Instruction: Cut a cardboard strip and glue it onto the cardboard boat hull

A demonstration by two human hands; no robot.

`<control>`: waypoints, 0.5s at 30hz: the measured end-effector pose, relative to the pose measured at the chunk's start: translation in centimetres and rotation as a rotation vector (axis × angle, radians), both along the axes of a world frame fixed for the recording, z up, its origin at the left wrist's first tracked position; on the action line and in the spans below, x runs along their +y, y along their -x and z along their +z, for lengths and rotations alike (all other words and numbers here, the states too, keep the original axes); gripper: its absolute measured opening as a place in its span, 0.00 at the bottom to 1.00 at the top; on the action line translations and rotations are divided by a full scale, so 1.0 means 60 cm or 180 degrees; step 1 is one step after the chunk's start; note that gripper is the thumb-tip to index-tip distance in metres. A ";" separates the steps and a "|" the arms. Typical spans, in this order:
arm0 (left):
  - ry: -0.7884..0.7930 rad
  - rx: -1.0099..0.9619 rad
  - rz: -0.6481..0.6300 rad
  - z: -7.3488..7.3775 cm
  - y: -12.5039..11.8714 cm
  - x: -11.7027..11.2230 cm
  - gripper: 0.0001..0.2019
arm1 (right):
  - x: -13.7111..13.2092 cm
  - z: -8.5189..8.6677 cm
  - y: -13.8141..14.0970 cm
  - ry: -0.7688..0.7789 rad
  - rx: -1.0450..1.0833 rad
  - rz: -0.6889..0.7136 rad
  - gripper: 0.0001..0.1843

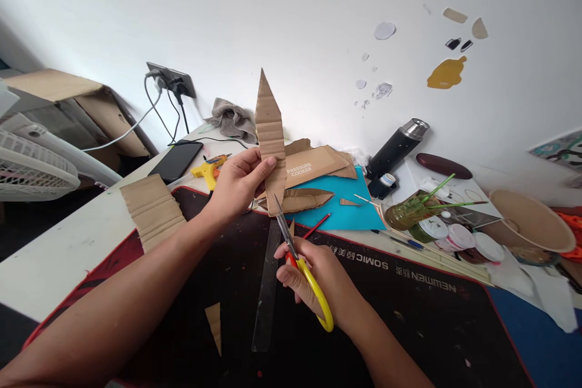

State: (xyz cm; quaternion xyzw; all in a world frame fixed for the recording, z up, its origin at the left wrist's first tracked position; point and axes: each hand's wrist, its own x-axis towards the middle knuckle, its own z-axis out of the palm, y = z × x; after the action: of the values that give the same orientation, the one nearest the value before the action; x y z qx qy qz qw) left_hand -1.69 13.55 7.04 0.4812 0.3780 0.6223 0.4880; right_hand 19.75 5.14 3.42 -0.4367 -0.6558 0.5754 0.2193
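Note:
Upright in my left hand (243,179) is a pointed strip of corrugated cardboard (270,124), pinched between thumb and fingers near its lower part. My right hand (316,276) grips yellow-handled scissors (318,300), whose blades meet the strip's bottom end. Behind the strip lie a leaf-shaped cardboard piece (307,200) and a cardboard piece printed "PRESSURE COOKER" (321,163). Below my hands a clear ruler (266,309) and a small cardboard triangle (214,327) rest on the black mat (173,327). A red pencil (317,227) lies just beyond the scissors.
Left of my arm are a cardboard piece (152,209), a yellow glue gun (207,173), a phone (175,160) and a fan (40,157). On the right stand a black flask (395,148), a jar with brushes (402,215) and several paint pots (459,236).

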 end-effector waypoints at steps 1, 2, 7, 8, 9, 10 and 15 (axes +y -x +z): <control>-0.0009 -0.0001 -0.0004 0.000 0.000 0.000 0.23 | 0.000 0.000 0.000 -0.0001 0.0004 -0.0008 0.41; -0.0018 -0.0002 -0.0008 0.001 -0.001 0.000 0.23 | -0.001 0.001 0.000 -0.0002 0.0006 -0.0018 0.40; -0.0086 -0.0010 -0.0005 0.004 -0.004 -0.003 0.23 | -0.001 0.004 0.001 -0.0002 -0.0008 -0.0016 0.39; -0.0096 -0.0002 -0.0009 0.003 -0.004 -0.003 0.23 | -0.001 0.004 0.001 0.0001 -0.0005 -0.0019 0.39; -0.0094 0.0006 -0.0015 0.002 -0.003 -0.002 0.23 | -0.001 0.004 0.000 0.0004 0.0001 -0.0019 0.39; -0.0080 0.0009 -0.0013 0.001 -0.002 -0.001 0.23 | -0.001 0.003 0.000 0.0007 0.0013 -0.0021 0.39; 0.0057 -0.0040 0.0068 -0.009 0.007 0.004 0.21 | -0.002 0.001 -0.004 -0.0027 0.0060 -0.0025 0.43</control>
State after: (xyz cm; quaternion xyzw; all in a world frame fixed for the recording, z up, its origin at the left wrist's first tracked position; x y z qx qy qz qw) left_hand -2.09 13.80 6.52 0.4689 0.3856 0.6271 0.4881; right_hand 19.97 4.99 3.50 -0.4330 -0.6544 0.5758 0.2296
